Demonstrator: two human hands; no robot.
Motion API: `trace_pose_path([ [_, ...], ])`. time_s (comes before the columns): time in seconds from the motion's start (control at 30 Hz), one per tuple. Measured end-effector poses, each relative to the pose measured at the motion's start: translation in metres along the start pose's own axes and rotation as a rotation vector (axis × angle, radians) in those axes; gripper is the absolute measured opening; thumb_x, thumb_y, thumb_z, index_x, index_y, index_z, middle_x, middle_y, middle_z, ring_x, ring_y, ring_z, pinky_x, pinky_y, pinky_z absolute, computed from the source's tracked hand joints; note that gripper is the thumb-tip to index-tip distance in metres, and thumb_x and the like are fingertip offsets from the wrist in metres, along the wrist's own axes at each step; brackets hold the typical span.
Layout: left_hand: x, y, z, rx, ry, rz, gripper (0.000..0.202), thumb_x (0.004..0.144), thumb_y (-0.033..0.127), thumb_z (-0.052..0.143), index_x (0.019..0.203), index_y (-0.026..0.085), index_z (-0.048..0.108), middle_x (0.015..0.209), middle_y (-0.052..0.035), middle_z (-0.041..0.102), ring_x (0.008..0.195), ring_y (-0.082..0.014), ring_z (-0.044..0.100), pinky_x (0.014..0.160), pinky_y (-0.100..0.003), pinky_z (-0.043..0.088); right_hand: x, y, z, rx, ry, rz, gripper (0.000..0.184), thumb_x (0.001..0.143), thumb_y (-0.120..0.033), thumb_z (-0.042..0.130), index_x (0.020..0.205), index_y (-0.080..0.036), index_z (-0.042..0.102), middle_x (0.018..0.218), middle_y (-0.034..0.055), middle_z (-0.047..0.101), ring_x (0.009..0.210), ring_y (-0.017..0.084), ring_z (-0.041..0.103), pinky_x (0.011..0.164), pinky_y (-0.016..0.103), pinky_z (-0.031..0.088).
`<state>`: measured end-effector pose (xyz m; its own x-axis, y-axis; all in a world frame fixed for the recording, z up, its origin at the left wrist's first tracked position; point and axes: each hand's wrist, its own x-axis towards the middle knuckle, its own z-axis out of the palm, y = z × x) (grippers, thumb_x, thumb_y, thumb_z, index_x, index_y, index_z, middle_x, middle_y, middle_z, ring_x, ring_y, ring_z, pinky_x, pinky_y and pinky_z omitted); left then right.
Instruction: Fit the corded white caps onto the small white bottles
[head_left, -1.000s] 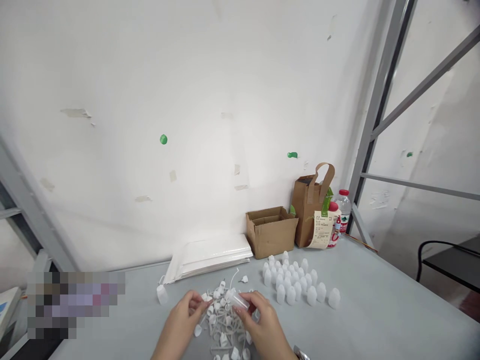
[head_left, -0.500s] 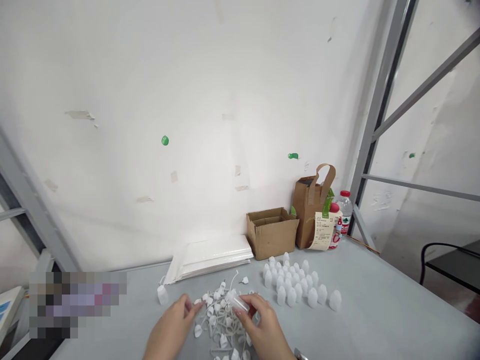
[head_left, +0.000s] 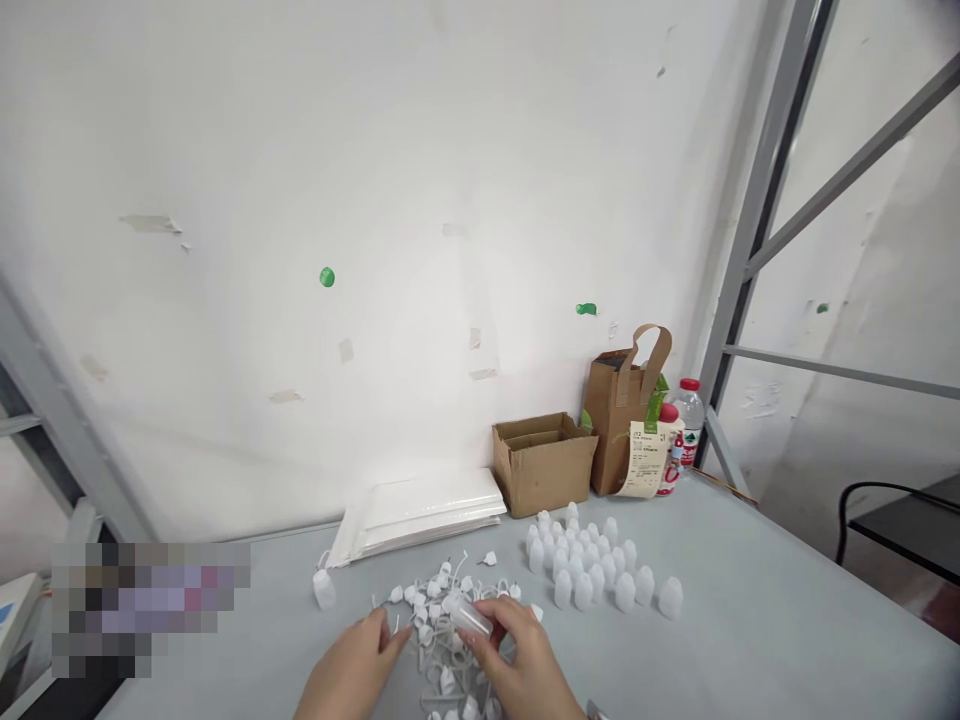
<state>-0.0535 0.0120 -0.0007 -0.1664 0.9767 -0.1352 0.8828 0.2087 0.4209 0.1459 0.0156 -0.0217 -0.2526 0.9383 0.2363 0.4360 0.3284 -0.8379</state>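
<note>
My right hand (head_left: 517,662) is closed around a small translucent plastic bottle (head_left: 471,614), held tilted over a heap of small white caps with cords (head_left: 439,612) on the grey table (head_left: 750,640). My left hand (head_left: 352,672) is beside it at the left edge of the heap, fingertips pinched on a thin white cord; I cannot make out more. To the right of the heap stand several capped white bottles (head_left: 592,568) in a close group. A single white bottle (head_left: 324,588) stands apart on the left.
A stack of flat white bags (head_left: 420,520) lies by the wall. An open cardboard box (head_left: 543,462), a brown paper bag (head_left: 624,410) and drink bottles (head_left: 687,418) stand at the back right. A grey metal rack frame (head_left: 757,220) rises on the right.
My left hand has drawn back towards me and lower, away from the bottle. My right hand with the bottle has dipped slightly towards the heap.
</note>
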Motion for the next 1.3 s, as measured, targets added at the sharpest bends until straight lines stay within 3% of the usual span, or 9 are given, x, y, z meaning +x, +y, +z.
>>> trace_pose_path([
  [0.1,0.002,0.008,-0.003,-0.32,0.077,-0.008,0.033,0.076,0.05,0.04,0.058,0.023,0.045,0.056,-0.0029,0.065,0.059,-0.0217,0.063,0.05,-0.027,0.042,-0.001,0.005,0.002,0.03,-0.005,0.013,0.024,0.081,-0.035,0.054,0.094,-0.019,0.065,0.086,0.0063,0.066,0.078,0.022,0.057,0.078,0.032,0.039],
  [0.23,-0.001,0.022,-0.008,-0.925,0.016,-0.057,0.042,0.057,0.061,0.06,0.063,0.019,0.056,0.072,-0.0094,0.071,0.075,-0.0275,0.066,0.043,-0.027,0.046,-0.002,0.01,0.005,0.072,-0.028,0.028,0.026,0.079,-0.029,0.053,0.1,-0.016,0.062,0.089,0.0093,0.064,0.084,0.023,0.057,0.078,0.032,0.042],
  [0.43,-0.008,0.035,0.006,-1.405,-0.09,-0.153,0.041,0.051,0.05,0.075,0.074,0.016,0.067,0.074,-0.0078,0.075,0.072,-0.0194,0.067,0.063,-0.026,0.05,-0.002,0.01,0.007,0.097,-0.041,0.01,0.017,0.076,-0.022,0.055,0.091,-0.016,0.057,0.088,0.0075,0.063,0.083,0.021,0.057,0.075,0.029,0.044],
  [0.6,-0.008,0.036,0.024,-1.468,-0.156,-0.059,0.039,0.051,0.049,0.075,0.072,0.017,0.07,0.069,-0.0042,0.074,0.07,-0.0173,0.065,0.067,-0.025,0.048,-0.002,0.011,0.012,-0.052,0.067,-0.063,0.01,0.072,-0.018,0.06,0.082,-0.019,0.058,0.076,0.0033,0.065,0.075,0.02,0.055,0.069,0.027,0.042],
  [0.83,0.0,0.03,0.027,-1.33,-0.186,-0.009,0.04,0.052,0.054,0.072,0.068,0.017,0.07,0.068,-0.0034,0.072,0.072,-0.0198,0.064,0.073,-0.029,0.047,0.0,0.011,0.007,-0.393,0.208,-0.554,0.014,0.078,-0.014,0.054,0.091,-0.018,0.055,0.067,0.0003,0.062,0.059,0.016,0.054,0.064,0.028,0.037],
  [1.0,-0.004,0.033,0.023,-1.257,-0.155,0.045,0.036,0.055,0.053,0.07,0.061,0.017,0.069,0.062,-0.0008,0.07,0.068,-0.0182,0.062,0.071,-0.028,0.047,0.0,0.012,0.007,-0.489,0.301,-0.681,0.019,0.08,-0.01,0.049,0.097,-0.017,0.053,0.068,0.0028,0.062,0.062,0.018,0.054,0.067,0.032,0.036],
  [1.13,-0.009,0.037,0.02,-1.196,-0.16,0.123,0.037,0.06,0.052,0.067,0.075,0.019,0.073,0.075,-0.0036,0.075,0.077,-0.0219,0.064,0.078,-0.031,0.048,-0.001,0.013,0.008,-0.342,0.192,-0.536,0.016,0.082,-0.014,0.047,0.095,-0.018,0.057,0.07,0.0038,0.063,0.064,0.018,0.055,0.069,0.033,0.037],
  [1.2,-0.011,0.038,0.018,-1.188,-0.168,0.142,0.04,0.061,0.052,0.065,0.083,0.02,0.074,0.084,-0.0048,0.076,0.084,-0.0247,0.065,0.084,-0.035,0.047,0.0,0.009,0.007,-0.083,0.075,-0.298,0.014,0.083,-0.028,0.049,0.086,-0.018,0.058,0.07,0.0045,0.063,0.065,0.018,0.056,0.066,0.031,0.039],
  [1.3,-0.015,0.04,0.015,-1.136,-0.121,0.165,0.041,0.063,0.053,0.063,0.088,0.021,0.074,0.094,-0.0057,0.075,0.096,-0.0287,0.063,0.093,-0.04,0.043,0.007,-0.001,0.001,0.397,-0.124,0.077,0.042,0.076,-0.059,0.048,0.074,-0.017,0.054,0.061,0.0023,0.059,0.056,0.015,0.051,0.055,0.026,0.038],
])
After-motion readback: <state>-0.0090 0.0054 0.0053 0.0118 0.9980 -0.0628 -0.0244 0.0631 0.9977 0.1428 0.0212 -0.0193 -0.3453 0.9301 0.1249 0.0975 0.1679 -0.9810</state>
